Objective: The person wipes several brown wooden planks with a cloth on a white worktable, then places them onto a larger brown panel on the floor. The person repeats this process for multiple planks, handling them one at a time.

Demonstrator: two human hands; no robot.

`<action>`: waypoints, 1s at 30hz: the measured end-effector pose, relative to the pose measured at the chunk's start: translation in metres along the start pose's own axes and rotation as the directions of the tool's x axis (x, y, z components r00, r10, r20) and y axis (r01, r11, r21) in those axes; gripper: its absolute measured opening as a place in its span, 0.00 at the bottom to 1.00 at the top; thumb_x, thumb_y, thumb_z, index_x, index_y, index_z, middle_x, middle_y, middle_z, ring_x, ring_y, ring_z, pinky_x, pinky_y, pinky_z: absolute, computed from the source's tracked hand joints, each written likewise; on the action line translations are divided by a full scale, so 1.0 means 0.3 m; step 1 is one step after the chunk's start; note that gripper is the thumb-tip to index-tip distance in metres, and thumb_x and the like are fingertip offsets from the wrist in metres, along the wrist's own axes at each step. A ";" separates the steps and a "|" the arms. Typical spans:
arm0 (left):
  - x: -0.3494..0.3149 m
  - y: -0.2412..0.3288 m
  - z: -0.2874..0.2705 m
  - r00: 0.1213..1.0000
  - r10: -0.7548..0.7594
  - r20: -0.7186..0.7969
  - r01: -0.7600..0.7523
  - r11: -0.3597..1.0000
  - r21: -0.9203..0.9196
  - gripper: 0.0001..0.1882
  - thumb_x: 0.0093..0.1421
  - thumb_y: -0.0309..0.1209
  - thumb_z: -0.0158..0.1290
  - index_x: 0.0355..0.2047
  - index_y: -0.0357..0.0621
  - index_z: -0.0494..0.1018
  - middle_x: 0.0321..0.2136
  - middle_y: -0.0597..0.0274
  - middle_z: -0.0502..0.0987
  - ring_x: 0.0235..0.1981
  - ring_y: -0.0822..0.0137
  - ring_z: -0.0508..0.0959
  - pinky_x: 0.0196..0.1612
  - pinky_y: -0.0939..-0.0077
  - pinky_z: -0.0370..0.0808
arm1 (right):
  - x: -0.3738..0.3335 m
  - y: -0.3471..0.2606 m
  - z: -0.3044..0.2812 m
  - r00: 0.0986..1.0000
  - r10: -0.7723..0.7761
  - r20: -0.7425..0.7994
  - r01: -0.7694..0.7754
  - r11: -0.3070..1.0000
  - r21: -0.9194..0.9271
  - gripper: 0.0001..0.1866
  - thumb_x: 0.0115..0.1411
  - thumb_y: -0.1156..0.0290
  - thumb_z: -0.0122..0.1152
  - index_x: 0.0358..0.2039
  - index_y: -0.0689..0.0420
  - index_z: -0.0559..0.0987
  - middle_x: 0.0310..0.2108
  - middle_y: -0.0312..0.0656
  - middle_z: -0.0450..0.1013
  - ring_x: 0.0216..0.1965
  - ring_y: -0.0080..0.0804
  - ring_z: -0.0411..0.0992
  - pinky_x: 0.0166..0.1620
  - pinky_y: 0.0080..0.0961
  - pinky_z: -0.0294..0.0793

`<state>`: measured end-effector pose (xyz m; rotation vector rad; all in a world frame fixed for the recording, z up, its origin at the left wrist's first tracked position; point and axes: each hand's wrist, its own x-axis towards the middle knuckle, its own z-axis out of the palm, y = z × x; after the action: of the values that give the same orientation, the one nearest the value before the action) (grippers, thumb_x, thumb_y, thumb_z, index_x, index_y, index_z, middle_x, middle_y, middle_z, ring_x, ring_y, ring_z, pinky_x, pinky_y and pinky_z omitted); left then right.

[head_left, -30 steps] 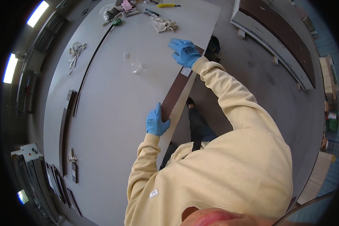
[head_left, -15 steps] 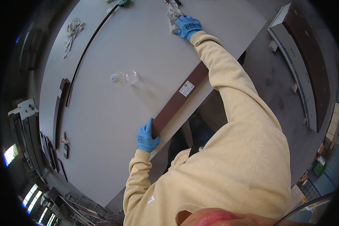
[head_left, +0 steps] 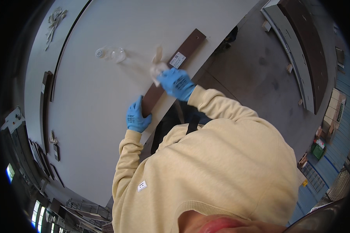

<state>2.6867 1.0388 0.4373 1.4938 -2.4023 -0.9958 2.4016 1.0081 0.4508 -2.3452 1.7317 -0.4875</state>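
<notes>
A long brown board [head_left: 190, 42] with a white label [head_left: 177, 60] lies slantwise along the near edge of the large pale tabletop [head_left: 93, 116]. My left hand [head_left: 137, 116], in a blue glove, grips the board's near end, thumb and fingers on either side. Over the middle of the board, just below the label, my gloved right hand [head_left: 177, 83] is closed on a whitish rag [head_left: 158, 69], which is slightly blurred. A clear plastic bottle [head_left: 114, 54] with a white cap lies on its side to the left of the rag.
Another crumpled rag [head_left: 56, 19] lies at the far left. Dark brown strips [head_left: 44, 112] and a thin black strip [head_left: 68, 40] rest along the table's left side. On the right, beyond the floor, stands a long stack of panels [head_left: 299, 50] on wooden blocks.
My right hand has drawn the rag from the far side of the table back onto the board. My left hand stays on the board's near end; the view has shifted somewhat.
</notes>
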 end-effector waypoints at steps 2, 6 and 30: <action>-0.011 -0.012 0.010 1.000 0.008 -0.022 -0.008 1.000 0.003 0.49 0.47 0.33 0.67 0.72 0.47 0.62 0.49 0.44 0.78 0.50 0.42 0.77 0.55 0.51 0.75 | -0.070 -0.134 0.143 0.985 -0.125 0.115 0.133 0.989 -0.066 0.14 0.58 0.66 0.65 0.46 0.47 0.80 0.36 0.39 0.78 0.38 0.40 0.80 0.34 0.40 0.81; -0.039 -0.017 0.002 1.000 -0.018 0.009 0.018 1.000 0.005 0.50 0.47 0.34 0.66 0.72 0.47 0.62 0.47 0.45 0.77 0.48 0.42 0.77 0.53 0.51 0.76 | -0.016 0.028 0.105 0.958 0.251 0.138 -0.261 0.963 0.062 0.14 0.59 0.65 0.66 0.46 0.46 0.80 0.42 0.43 0.79 0.43 0.46 0.80 0.42 0.48 0.84; 0.013 -0.030 -0.031 0.992 0.004 0.127 -0.005 1.000 0.006 0.50 0.46 0.33 0.66 0.72 0.46 0.63 0.47 0.47 0.77 0.48 0.45 0.77 0.54 0.55 0.76 | 0.106 0.836 -0.247 0.723 0.681 -0.112 -0.681 0.731 0.045 0.16 0.70 0.57 0.53 0.43 0.51 0.85 0.38 0.51 0.84 0.40 0.55 0.82 0.46 0.50 0.82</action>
<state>2.6955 1.0287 0.4382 1.4682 -2.4954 -1.1159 2.1591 0.9054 0.4397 -1.4953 2.4579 -0.4889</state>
